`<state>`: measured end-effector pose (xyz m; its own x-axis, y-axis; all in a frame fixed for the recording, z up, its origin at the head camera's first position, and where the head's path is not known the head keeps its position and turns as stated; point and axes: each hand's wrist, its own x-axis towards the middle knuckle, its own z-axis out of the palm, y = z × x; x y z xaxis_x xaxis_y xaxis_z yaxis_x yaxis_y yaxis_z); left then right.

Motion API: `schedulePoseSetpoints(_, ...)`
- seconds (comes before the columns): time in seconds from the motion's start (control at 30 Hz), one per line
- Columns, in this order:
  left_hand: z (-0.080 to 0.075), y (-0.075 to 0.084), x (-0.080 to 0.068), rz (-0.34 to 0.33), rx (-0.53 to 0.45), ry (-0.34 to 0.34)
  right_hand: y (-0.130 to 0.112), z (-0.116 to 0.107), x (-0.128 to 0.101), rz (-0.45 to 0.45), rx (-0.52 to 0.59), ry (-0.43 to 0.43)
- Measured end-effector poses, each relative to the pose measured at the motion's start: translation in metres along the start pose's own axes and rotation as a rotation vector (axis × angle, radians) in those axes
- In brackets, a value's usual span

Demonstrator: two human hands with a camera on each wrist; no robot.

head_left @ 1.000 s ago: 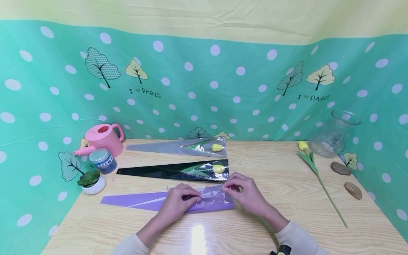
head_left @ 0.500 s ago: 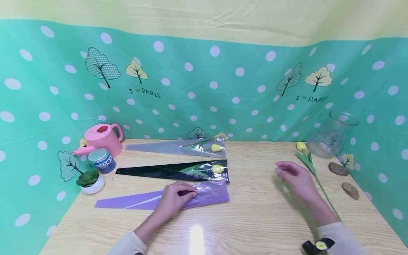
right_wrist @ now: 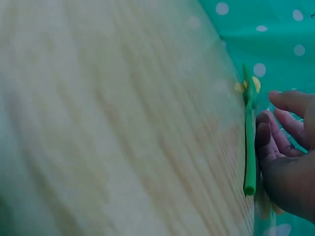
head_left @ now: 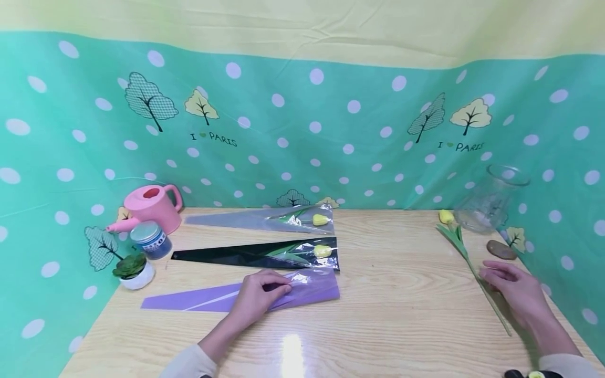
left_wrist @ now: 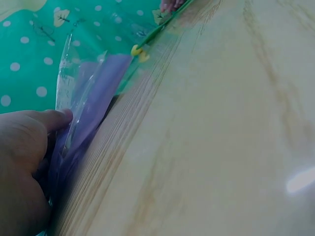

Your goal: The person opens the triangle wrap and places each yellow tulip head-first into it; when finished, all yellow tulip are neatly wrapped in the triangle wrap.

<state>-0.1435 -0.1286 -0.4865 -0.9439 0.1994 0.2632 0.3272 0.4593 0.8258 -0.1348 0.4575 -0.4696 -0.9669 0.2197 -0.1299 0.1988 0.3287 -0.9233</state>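
My left hand pinches the clear film of a purple flower sleeve lying on the table. In the left wrist view the thumb presses on the clear front, and the sleeve's mouth gapes from its purple back. Far to the right, my right hand hovers beside the stem of a yellow tulip, its fingers loosely bent and holding nothing. The right wrist view shows the green stem just left of the fingertips, with the thumb apart from them.
Behind the purple sleeve lie a black sleeve and a grey sleeve, each with a yellow tulip inside. A pink watering can, blue jar and potted succulent stand left. A glass vase and brown stone are right.
My right hand has let go of the purple sleeve and moved right to the loose tulip's stem. The left hand keeps its pinch; the sleeve has slid slightly left.
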Motion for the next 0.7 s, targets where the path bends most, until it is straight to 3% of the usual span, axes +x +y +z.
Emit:
schedulePoseSetpoints(0.43,-0.002,0.002,-0.003,-0.012,-0.003,-0.002,-0.018,0.011,0.009,0.007,-0.541,0.071)
schedulePoseSetpoints(0.6,-0.002,0.001,-0.002,-0.001,0.006,-0.001,-0.022,0.017,0.011,0.018,-0.576,0.131)
schedulePoseSetpoints(0.7,-0.001,0.000,-0.001,0.004,0.010,-0.001,-0.024,0.020,0.007,0.067,-0.491,0.120)
